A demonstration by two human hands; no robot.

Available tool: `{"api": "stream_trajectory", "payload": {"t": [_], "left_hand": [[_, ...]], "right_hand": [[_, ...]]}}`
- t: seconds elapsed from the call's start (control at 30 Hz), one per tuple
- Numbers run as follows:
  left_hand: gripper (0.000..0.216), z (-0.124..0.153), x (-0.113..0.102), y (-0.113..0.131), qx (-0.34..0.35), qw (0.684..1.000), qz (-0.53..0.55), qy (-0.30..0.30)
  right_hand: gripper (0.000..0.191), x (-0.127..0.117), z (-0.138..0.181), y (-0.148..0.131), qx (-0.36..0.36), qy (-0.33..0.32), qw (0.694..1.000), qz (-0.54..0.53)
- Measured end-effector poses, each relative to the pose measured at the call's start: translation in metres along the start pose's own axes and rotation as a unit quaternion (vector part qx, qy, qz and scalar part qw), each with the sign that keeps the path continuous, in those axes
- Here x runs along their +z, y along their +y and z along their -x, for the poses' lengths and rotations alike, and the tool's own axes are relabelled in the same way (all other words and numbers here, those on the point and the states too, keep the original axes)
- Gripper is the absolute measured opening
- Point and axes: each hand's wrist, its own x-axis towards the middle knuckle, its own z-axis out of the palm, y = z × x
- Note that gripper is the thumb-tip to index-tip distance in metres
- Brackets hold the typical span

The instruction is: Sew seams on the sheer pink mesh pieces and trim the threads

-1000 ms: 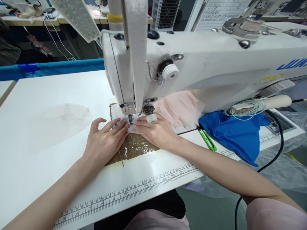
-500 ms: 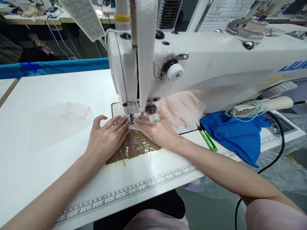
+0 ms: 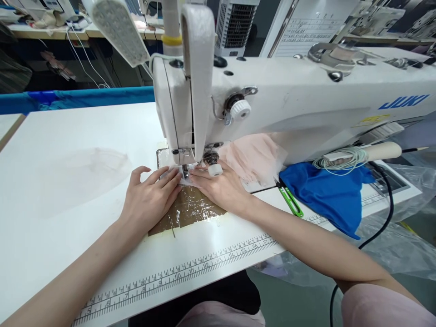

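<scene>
A small white fabric piece [image 3: 177,174] lies under the presser foot [image 3: 185,170] of a white sewing machine [image 3: 293,104]. My left hand [image 3: 147,200] lies flat on the table left of the foot, fingers stretched onto the fabric. My right hand [image 3: 222,189] lies flat to the right, fingertips pressing the same piece beside the needle. Both hands rest over a brown taped patch [image 3: 189,210] on the table.
Pale pink fabric [image 3: 257,158] is bunched under the machine arm. Green thread snips [image 3: 289,199] and a blue cloth [image 3: 327,192] lie to the right, a black cable [image 3: 381,227] beyond. A sheer piece [image 3: 85,172] lies at left. A ruler strip [image 3: 190,268] lines the table's front edge.
Both hands stay pressed on the small fabric piece at the presser foot; only the camera view has shifted slightly.
</scene>
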Motion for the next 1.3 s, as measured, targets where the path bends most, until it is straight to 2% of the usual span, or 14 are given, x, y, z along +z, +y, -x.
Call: {"api": "stream_trajectory", "payload": {"t": [0.13,0.4,0.6,0.7,0.77,0.9,1.03,1.13,1.23,1.3], "left_hand": [[0.024,0.003,0.000,0.000,-0.011,1.000,0.002,-0.004],[0.035,0.002,-0.002,-0.005,-0.028,0.999,-0.012,-0.031],[0.017,-0.002,-0.016,0.001,0.006,0.999,-0.049,-0.015],[0.016,-0.004,-0.017,0.002,0.031,0.999,-0.020,0.021],[0.012,-0.004,-0.015,0.000,0.029,0.999,0.001,0.020],[0.039,0.000,-0.014,-0.006,0.015,0.999,-0.002,-0.030],[0.020,0.004,-0.018,-0.009,0.015,1.000,-0.019,-0.018],[0.017,0.004,-0.020,-0.009,0.014,1.000,0.008,0.005],[0.018,0.003,-0.023,-0.009,-0.001,0.997,0.075,-0.007],[0.016,0.003,-0.025,-0.009,-0.021,0.993,0.118,-0.002]], "right_hand": [[0.027,-0.001,0.000,0.000,0.002,0.003,1.000,-0.016],[0.023,-0.007,-0.002,-0.002,0.000,0.049,0.999,-0.016],[0.026,-0.009,0.001,-0.003,0.007,0.034,0.999,-0.039],[0.026,-0.010,0.002,-0.004,-0.003,0.039,0.998,-0.049],[0.025,-0.012,0.002,-0.006,-0.010,0.043,0.997,-0.057],[0.022,-0.014,0.003,-0.006,-0.019,0.052,0.996,-0.065],[0.023,-0.016,0.003,-0.008,-0.011,0.063,0.997,-0.052],[0.025,-0.018,0.002,-0.011,-0.010,0.059,0.995,-0.074],[0.031,-0.018,0.003,-0.013,-0.034,0.039,0.994,-0.095],[0.029,-0.018,0.004,-0.013,-0.046,0.055,0.995,-0.076]]}}
